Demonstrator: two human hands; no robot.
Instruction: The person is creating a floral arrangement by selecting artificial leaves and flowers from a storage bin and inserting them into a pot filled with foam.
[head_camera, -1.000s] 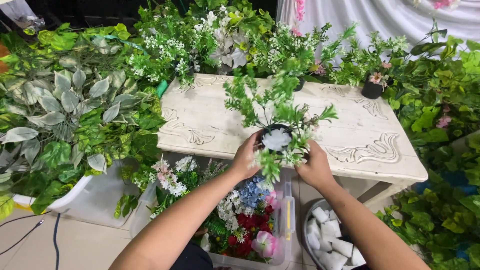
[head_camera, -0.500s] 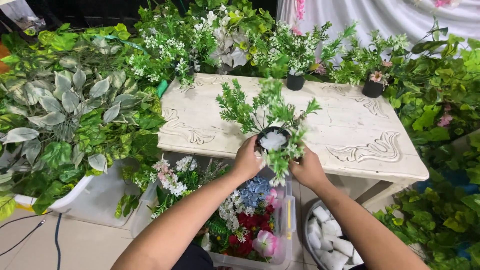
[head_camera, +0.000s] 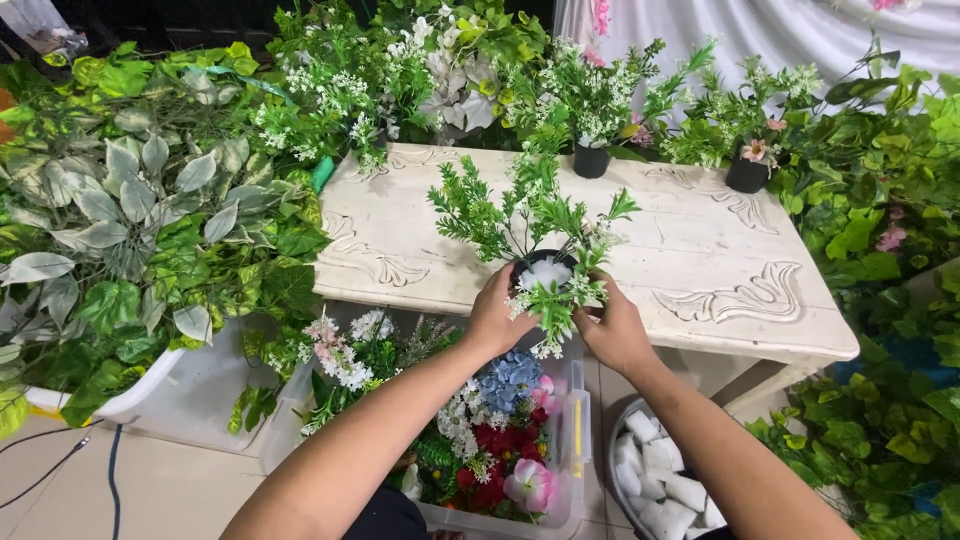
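A small black pot (head_camera: 545, 264) with white foam inside and green artificial sprigs (head_camera: 510, 215) standing up out of it sits at the near edge of a white carved table (head_camera: 700, 270). My left hand (head_camera: 497, 318) cups the pot's left side. My right hand (head_camera: 612, 330) holds its right side, fingers among a sprig of small white flowers (head_camera: 548, 305) that hangs over the rim.
Two more potted arrangements (head_camera: 592, 160) (head_camera: 748, 172) stand at the table's far edge. A clear bin of mixed artificial flowers (head_camera: 500, 440) and a bowl of white foam blocks (head_camera: 665, 480) sit below. A white tub of large leaves (head_camera: 130, 260) stands left; foliage fills the right.
Both hands have stayed on the pot, which has shifted slightly left and nearer along the table's edge. The sprigs have swayed a little.
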